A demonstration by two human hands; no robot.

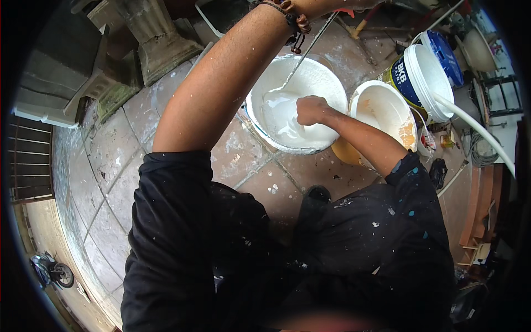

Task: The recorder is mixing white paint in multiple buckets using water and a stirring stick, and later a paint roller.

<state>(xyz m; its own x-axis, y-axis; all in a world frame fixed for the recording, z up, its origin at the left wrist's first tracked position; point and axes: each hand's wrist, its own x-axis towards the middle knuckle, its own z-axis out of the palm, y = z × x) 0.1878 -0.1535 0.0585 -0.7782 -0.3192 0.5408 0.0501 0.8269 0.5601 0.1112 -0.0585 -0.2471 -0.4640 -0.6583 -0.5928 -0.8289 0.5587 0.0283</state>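
Note:
A round white bucket with white paint in it stands on the floor in front of me. Over the paint, my right hand is closed in a fist; what it holds, if anything, is hidden. My left arm reaches across the bucket's far left side, a beaded bracelet at its wrist. At the top edge my left hand is partly cut off, closed at the red upper end of a thin rod. This rod slants down into the bucket, its lower end by the paint.
Right of the bucket stand a paint-stained tub, an open paint pail and a blue lid. A white hose curves past them. Stone pedestals stand far left on the tiled floor; a motorbike is outside.

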